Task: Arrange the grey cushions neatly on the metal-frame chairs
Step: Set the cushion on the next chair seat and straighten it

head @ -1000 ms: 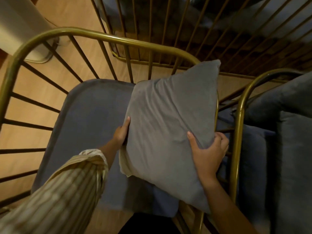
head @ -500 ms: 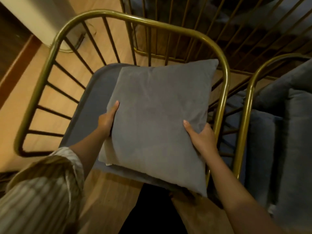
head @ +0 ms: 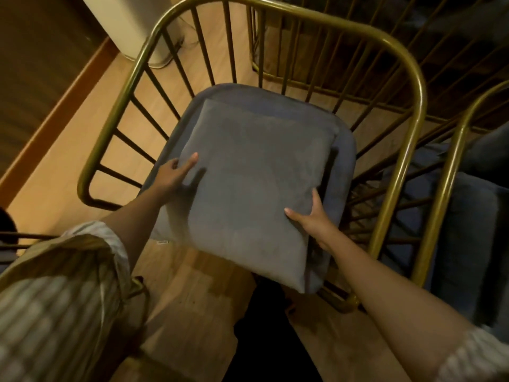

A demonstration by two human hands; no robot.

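Observation:
A square grey cushion (head: 248,172) lies nearly flat over the grey seat pad (head: 344,150) of a brass metal-frame chair (head: 413,64). My left hand (head: 173,175) grips the cushion's left edge, thumb on top. My right hand (head: 311,219) grips its right edge near the front corner. The cushion's near corner hangs past the seat's front edge. A second brass chair (head: 451,166) stands to the right, with grey cushions (head: 468,232) on it.
A third chair's brass spindles (head: 303,45) stand just behind the first chair. A white appliance base (head: 137,26) sits on the wooden floor at the upper left, beside a dark wall with a wooden skirting board (head: 55,114).
The cushion has gone from tilted against the chair's right arm to lying flat and centred on the seat. Both hands kept their hold on its edges. My view has pulled back.

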